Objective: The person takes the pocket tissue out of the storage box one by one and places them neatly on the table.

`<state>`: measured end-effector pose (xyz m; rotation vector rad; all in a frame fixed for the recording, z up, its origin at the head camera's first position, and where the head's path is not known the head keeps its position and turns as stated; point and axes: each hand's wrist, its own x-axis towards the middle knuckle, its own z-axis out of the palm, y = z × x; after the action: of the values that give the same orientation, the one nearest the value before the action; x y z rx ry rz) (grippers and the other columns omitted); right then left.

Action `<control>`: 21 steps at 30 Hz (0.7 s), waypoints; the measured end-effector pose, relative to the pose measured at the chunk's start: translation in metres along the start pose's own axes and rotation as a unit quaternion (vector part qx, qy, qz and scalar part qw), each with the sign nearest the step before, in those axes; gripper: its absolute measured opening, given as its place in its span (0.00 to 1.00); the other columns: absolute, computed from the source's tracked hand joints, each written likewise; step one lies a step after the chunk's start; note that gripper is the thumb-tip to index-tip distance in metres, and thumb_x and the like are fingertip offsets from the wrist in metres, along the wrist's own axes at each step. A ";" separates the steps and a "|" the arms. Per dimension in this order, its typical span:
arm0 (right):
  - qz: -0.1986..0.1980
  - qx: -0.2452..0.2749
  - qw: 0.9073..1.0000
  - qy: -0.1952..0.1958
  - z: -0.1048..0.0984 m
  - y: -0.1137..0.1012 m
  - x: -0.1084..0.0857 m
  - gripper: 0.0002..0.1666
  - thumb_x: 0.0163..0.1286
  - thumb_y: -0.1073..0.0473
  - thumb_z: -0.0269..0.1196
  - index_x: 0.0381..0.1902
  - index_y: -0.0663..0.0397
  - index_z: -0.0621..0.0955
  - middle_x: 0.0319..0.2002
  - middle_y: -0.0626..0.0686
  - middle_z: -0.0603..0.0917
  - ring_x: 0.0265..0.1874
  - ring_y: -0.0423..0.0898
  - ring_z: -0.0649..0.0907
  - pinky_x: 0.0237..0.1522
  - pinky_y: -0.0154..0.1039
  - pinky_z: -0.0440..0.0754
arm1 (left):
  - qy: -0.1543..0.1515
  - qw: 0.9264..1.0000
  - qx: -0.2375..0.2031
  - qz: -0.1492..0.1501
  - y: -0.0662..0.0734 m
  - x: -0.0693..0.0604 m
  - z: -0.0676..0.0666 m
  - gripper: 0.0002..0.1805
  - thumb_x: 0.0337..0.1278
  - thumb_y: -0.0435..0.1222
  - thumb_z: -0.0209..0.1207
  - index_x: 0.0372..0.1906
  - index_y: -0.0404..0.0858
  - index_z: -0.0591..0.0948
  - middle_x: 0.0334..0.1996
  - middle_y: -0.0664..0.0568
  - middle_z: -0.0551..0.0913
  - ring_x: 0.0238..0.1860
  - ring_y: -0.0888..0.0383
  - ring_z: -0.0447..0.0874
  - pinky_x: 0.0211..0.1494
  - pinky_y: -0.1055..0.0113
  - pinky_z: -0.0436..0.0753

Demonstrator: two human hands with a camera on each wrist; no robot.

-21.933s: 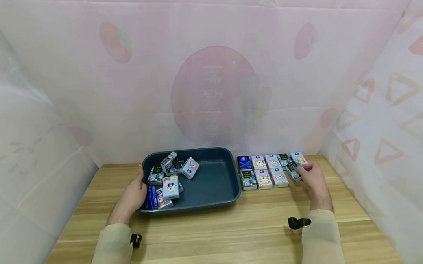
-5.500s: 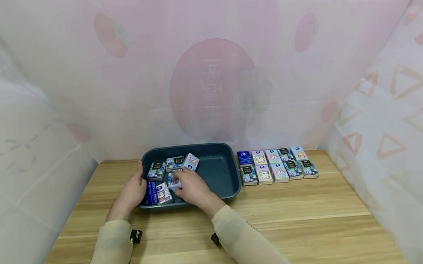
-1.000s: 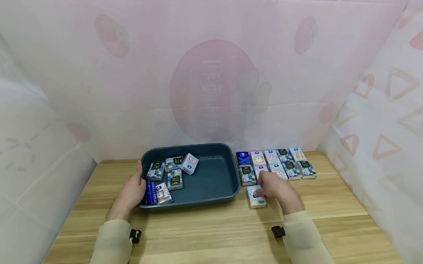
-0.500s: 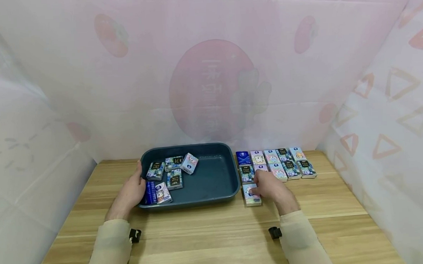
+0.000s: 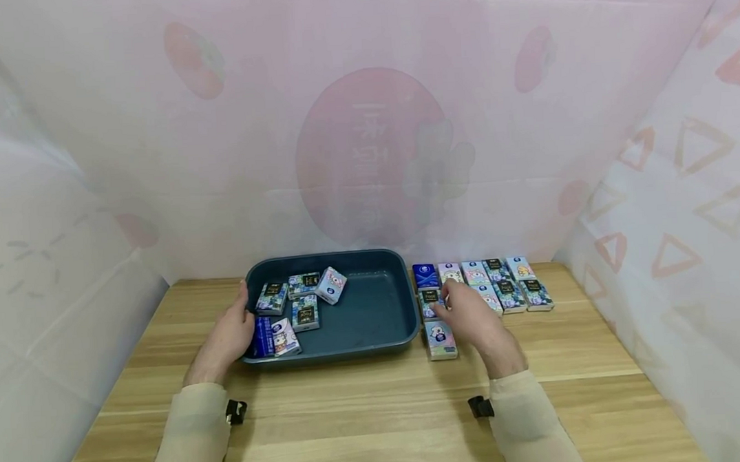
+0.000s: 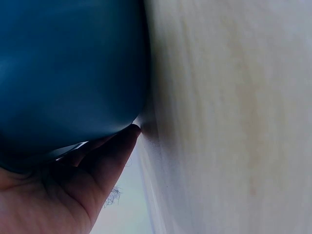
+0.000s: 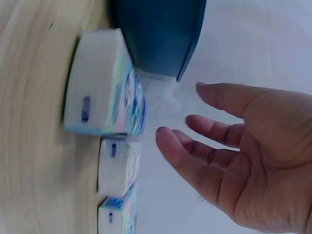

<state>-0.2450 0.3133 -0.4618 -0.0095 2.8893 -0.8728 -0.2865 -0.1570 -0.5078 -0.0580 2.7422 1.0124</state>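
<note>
In the head view my left hand rests against the left end of a dark blue-green tray. The left wrist view has its fairly straight fingers touching the outer wall of the tray. Inside the tray's left half lie several tissue packs, among them a flowered pack and a pale pack. My right hand hovers over packs beside the tray, fingers spread and holding nothing in the right wrist view. A light-blue tissue pack lies just below it, in front of a flowered pack.
Right of the tray, tissue packs lie side by side in two rows, with a dark blue pack at the back left and a flowered pack at the front right. The wooden table meets printed cloth walls behind and at the sides.
The right hand carried the light-blue pack from the tray, slid it left into line before the flowered pack, then let go and lifted slightly. The left hand stayed at the tray.
</note>
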 end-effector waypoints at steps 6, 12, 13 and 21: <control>-0.045 0.033 0.998 0.027 0.005 -0.018 0.000 0.18 0.90 0.57 0.69 0.65 0.65 0.84 0.55 0.63 0.91 0.48 0.53 0.90 0.51 0.51 0.95 | -0.002 1.000 -0.004 -0.004 0.001 0.000 -0.001 0.42 0.98 0.38 0.35 0.97 0.47 0.26 0.96 0.26 0.42 0.95 0.22 0.48 0.95 0.22 0.56; -0.089 0.051 0.994 0.046 0.021 -0.042 -0.001 0.18 0.90 0.56 0.69 0.66 0.62 0.85 0.61 0.63 0.89 0.55 0.56 0.91 0.57 0.55 0.96 | 0.002 1.000 0.003 0.003 0.000 -0.001 0.000 0.42 0.98 0.38 0.35 0.97 0.46 0.27 0.96 0.25 0.44 0.95 0.22 0.51 0.95 0.22 0.57; -0.098 0.051 0.993 0.047 0.025 -0.047 -0.001 0.18 0.90 0.56 0.69 0.67 0.62 0.85 0.62 0.63 0.89 0.56 0.57 0.91 0.58 0.55 0.96 | 0.003 1.000 0.005 0.003 0.000 -0.001 0.000 0.42 0.98 0.38 0.35 0.97 0.46 0.27 0.96 0.25 0.45 0.94 0.21 0.51 0.94 0.22 0.58; -0.137 0.041 0.990 0.014 0.058 -0.084 0.007 0.26 0.90 0.54 0.69 0.78 0.55 0.83 0.72 0.62 0.88 0.66 0.61 0.90 0.66 0.60 0.94 | 0.002 1.000 0.003 0.002 -0.001 0.000 0.000 0.42 0.98 0.38 0.35 0.97 0.46 0.27 0.96 0.26 0.44 0.95 0.22 0.52 0.95 0.22 0.58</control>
<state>-0.2480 0.2115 -0.4642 -0.3966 2.9197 -1.0431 -0.2861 -0.1578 -0.5077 -0.0540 2.7492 1.0070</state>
